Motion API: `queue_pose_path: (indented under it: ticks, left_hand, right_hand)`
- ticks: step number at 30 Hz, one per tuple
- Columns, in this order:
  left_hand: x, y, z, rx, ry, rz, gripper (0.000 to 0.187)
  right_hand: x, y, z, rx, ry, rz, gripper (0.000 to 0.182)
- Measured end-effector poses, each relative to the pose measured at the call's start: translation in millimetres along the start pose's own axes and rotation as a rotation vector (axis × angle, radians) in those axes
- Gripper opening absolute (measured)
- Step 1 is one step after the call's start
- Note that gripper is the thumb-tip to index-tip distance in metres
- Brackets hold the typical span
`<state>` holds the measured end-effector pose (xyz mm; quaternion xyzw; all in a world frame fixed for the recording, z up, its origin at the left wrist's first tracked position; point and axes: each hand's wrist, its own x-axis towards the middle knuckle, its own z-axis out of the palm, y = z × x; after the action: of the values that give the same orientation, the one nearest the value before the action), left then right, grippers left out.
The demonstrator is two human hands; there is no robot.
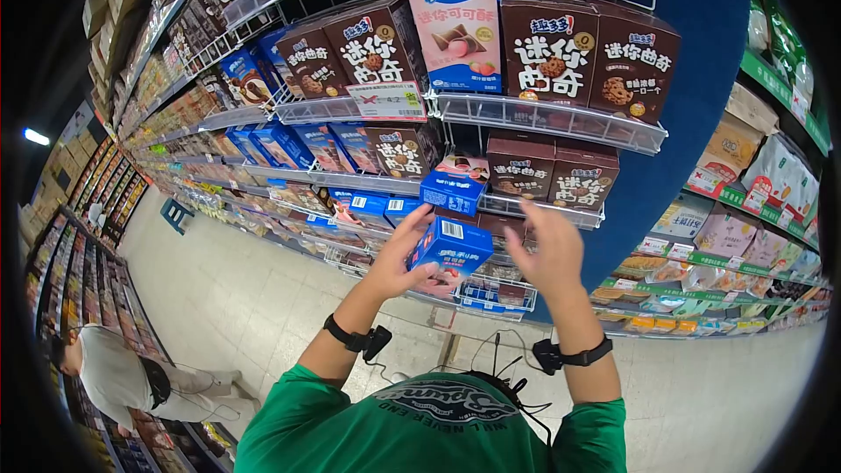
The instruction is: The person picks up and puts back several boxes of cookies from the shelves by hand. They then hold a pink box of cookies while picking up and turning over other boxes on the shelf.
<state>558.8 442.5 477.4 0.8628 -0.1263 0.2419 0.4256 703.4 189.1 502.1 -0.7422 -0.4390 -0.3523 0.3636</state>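
Note:
My left hand (399, 258) grips a blue snack box (464, 245) from its left side, with the barcode end facing up. To the right of that box, my right hand (554, 250) is raised with fingers apart and nothing in it. Just above the held box, another blue snack box (453, 195) lies at the front of the shelf among brown cookie boxes (521, 165). On the shelf higher up, a blue and pink box (455, 31) stands upright between more brown cookie boxes (550, 52).
Wire shelves with clear front rails (552, 120) curve around in front of me. A price tag (388, 101) hangs on one rail. At right stands a rack of bagged snacks (718, 219). A person in a white shirt (118, 372) stands at lower left; a blue stool (175, 215) sits farther down the aisle.

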Motion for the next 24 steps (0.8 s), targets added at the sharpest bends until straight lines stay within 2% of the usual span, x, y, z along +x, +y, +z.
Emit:
queue_pose_path:
  ticks: [2, 4, 6, 8, 10, 12, 13, 14, 16, 18, 21, 24]
  left_hand:
    - [-7.3, 0.3, 1.0, -0.028, 0.0, 0.02, 0.051]
    - [-19.8, 4.0, 0.3, -0.039, -0.006, -0.053, 0.052]
    - [-38.6, 0.3, -1.0, 0.005, 0.041, -0.075, 0.052]
    - [-59.8, -2.2, -5.9, 0.025, 0.072, -0.179, 0.053]
    - [-83.6, -10.7, -11.3, 0.016, 0.123, -0.186, 0.053]
    - [-112.3, -20.7, -14.5, -0.132, 0.183, -0.416, 0.05]
    - [-120.3, -22.7, -12.9, -0.29, 0.24, -0.429, 0.048]
    - [-126.5, -26.2, -13.7, -0.291, 0.249, -0.432, 0.048]
    - [-129.7, -18.5, -15.9, -0.629, 0.445, -0.518, 0.047]
    - [-129.7, -16.2, -19.6, -0.729, 0.491, -0.582, 0.047]
    - [-116.5, -2.6, -28.9, -0.78, 0.49, -0.473, 0.046]
    - [-124.7, -15.4, -33.9, -0.848, 0.45, -0.457, 0.046]
  right_hand:
    - [10.4, -18.9, 15.5, 0.057, -0.066, 0.03, 0.06]
    - [16.7, -24.9, 31.3, 0.097, -0.068, 0.01, 0.065]
    - [23.5, -30.7, 40.9, 0.023, -0.133, -0.002, 0.062]
    - [22.9, -29.8, 51.7, 0.033, -0.131, -0.011, 0.057]
    - [24.2, -25.0, 55.3, -0.001, -0.113, -0.008, 0.053]
    - [28.4, -23.0, 52.7, 0.036, -0.115, 0.004, 0.049]
    - [32.7, -22.2, 51.1, 0.07, -0.095, 0.021, 0.047]
    - [36.6, -22.0, 49.4, 0.102, -0.076, 0.041, 0.046]
    - [48.0, -21.2, 48.8, 0.167, 0.016, 0.027, 0.043]
    - [60.0, -28.1, 41.6, 0.146, -0.059, 0.155, 0.041]
    - [75.4, -31.9, 37.8, 0.196, -0.094, 0.226, 0.037]
    - [86.3, -39.0, 29.4, 0.16, -0.138, 0.266, 0.035]
